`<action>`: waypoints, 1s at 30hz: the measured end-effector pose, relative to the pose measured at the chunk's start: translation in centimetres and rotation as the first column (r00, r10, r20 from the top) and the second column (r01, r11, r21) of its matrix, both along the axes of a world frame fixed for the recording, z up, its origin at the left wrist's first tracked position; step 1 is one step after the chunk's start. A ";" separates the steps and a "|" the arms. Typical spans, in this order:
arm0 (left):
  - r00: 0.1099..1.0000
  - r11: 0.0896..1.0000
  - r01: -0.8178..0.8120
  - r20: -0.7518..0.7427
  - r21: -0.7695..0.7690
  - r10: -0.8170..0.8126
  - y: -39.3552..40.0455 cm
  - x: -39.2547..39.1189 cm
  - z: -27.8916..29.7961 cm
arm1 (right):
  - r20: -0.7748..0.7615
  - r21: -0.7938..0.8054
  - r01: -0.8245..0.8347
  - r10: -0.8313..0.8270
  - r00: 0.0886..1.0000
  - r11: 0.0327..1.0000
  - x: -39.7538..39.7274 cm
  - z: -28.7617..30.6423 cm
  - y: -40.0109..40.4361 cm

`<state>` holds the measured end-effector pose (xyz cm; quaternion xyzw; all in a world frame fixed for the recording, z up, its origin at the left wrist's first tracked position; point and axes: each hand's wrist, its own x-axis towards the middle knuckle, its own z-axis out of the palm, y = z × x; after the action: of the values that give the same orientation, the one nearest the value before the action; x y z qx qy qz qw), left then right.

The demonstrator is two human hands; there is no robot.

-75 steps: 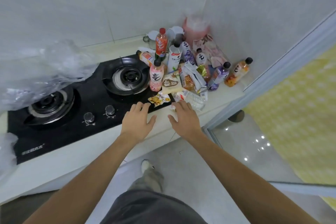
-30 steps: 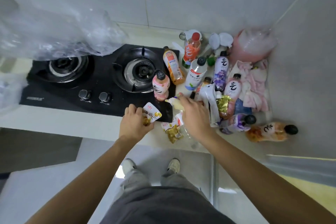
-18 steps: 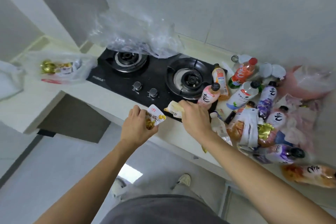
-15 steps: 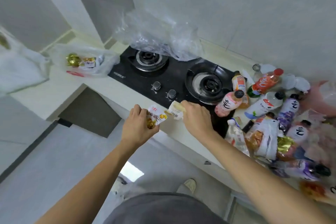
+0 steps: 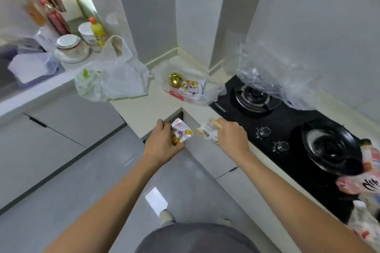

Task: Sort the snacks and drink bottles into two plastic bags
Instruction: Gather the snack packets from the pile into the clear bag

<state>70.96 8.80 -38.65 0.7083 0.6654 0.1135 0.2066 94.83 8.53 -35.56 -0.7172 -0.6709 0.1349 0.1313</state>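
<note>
My left hand (image 5: 164,146) grips a small white snack packet with yellow pieces (image 5: 182,132). My right hand (image 5: 231,136) holds a pale snack packet with a barcode (image 5: 206,129). Both are over the counter's front corner. Beyond them on the counter lies a clear plastic bag (image 5: 189,86) with several snack packets inside. A white plastic bag (image 5: 119,72) slumps further left. Another clear plastic bag (image 5: 273,72) sits over the far burner. A pink drink bottle (image 5: 364,185) and other packets crowd the right edge, blurred.
A black two-burner gas stove (image 5: 287,127) fills the counter on the right. At the far left stand stacked bowls (image 5: 70,46), a yellow bottle (image 5: 97,32) and a white container (image 5: 30,66). The grey floor lies below.
My view and both hands have swung left, away from the pile of bottles and snacks. Each hand picked up a snack packet and carries it toward the clear bag with snacks.
</note>
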 end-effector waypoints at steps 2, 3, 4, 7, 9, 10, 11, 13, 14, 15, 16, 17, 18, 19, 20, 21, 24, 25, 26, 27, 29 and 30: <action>1.000 1.000 -0.002 0.022 0.013 0.002 2.3 -1.6 0.3 | -0.013 0.003 -0.005 0.005 1.000 1.000 -1.7 0.1 2.5; 1.000 1.000 -0.001 0.030 0.013 0.001 3.5 -2.1 0.3 | -0.021 0.006 -0.005 0.005 1.000 1.000 -2.3 0.2 3.8; 0.999 1.000 0.001 0.037 0.013 -0.002 4.7 -2.5 0.3 | -0.025 0.011 -0.003 0.003 1.000 1.000 -2.8 0.2 5.1; 0.999 1.000 0.021 0.050 0.001 -0.021 8.5 -3.0 0.0 | -0.028 0.023 0.003 -0.003 1.000 1.000 -3.7 -0.3 8.9; 0.998 0.999 0.041 0.054 -0.009 -0.040 11.6 -3.1 -0.5 | -0.029 0.037 0.015 -0.014 0.999 0.999 -3.9 -1.2 11.7; 0.997 0.998 0.054 0.051 -0.011 -0.053 12.9 -3.0 -0.6 | -0.030 0.041 0.023 -0.021 0.999 0.999 -3.9 -1.5 12.9; 0.997 0.997 0.070 0.043 -0.011 -0.070 14.7 -2.9 -0.8 | -0.036 0.049 0.031 -0.029 0.999 0.998 -3.9 -2.0 14.6; 0.994 0.994 0.103 0.025 -0.022 -0.103 18.5 -2.5 -1.3 | -0.056 0.055 0.049 -0.046 0.997 0.997 -3.8 -2.6 18.0; 0.993 0.993 0.112 0.022 -0.028 -0.112 20.4 -2.3 -1.5 | -0.059 0.060 0.055 -0.052 0.997 0.997 -3.8 -3.0 19.7; 0.993 0.993 0.116 0.028 -0.036 -0.115 22.1 -2.2 -1.7 | -0.056 0.069 0.056 -0.052 0.997 0.996 -3.8 -3.2 21.3; 0.992 0.991 0.121 0.040 -0.056 -0.119 23.9 -2.0 -2.0 | -0.051 0.066 0.057 -0.054 0.997 0.996 -3.7 -3.5 23.0; 0.991 0.988 0.129 0.056 -0.085 -0.125 25.6 -1.9 -2.4 | -0.049 0.052 0.061 -0.058 0.997 0.997 -3.6 -3.9 24.6; 0.990 0.984 0.136 0.064 -0.115 -0.129 27.2 -1.6 -3.0 | -0.047 0.033 0.061 -0.059 0.997 0.998 -3.5 -4.2 26.1; 0.989 0.979 0.142 0.062 -0.145 -0.134 28.6 -1.4 -3.4 | -0.046 0.012 0.055 -0.054 0.997 0.998 -3.4 -4.4 27.4; 0.988 0.974 0.149 0.054 -0.171 -0.142 29.8 -1.2 -3.8 | -0.044 -0.004 0.045 -0.046 0.998 0.999 -3.2 -4.5 28.4; 0.987 0.970 0.158 0.043 -0.184 -0.152 31.1 -1.0 -4.3 | -0.036 -0.012 0.036 -0.036 0.999 0.999 -3.1 -4.8 29.6; 0.978 0.962 0.199 -0.017 -0.188 -0.206 34.5 -0.1 -5.5 | -0.008 -0.026 0.015 -0.015 1.000 1.000 -2.9 -5.6 32.4; 0.973 0.958 0.216 -0.034 -0.189 -0.227 35.3 0.2 -5.7 | -0.009 -0.027 0.011 -0.011 1.000 1.000 -2.8 -5.9 32.9; 0.967 0.954 0.234 -0.051 -0.187 -0.248 36.2 0.4 -6.1 | -0.008 -0.021 0.005 -0.005 1.000 1.000 -2.7 -6.2 33.5; 0.960 0.950 0.253 -0.076 -0.182 -0.270 37.1 0.7 -6.4 | -0.001 -0.016 -0.005 0.005 1.000 1.000 -2.6 -6.5 33.9; 0.932 0.937 0.303 -0.149 -0.173 -0.329 38.5 1.1 -7.2 | 0.018 -0.019 -0.029 0.029 0.999 0.999 -2.6 -7.4 34.2; 0.914 0.929 0.332 -0.188 -0.165 -0.360 38.9 1.1 -7.6 | 0.022 -0.029 -0.050 0.051 0.998 0.998 -2.7 -7.9 34.0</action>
<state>72.09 47.67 -46.25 0.8082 0.5535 -0.0458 0.1957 92.12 42.51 -43.49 -0.7034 -0.6882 0.1396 0.1102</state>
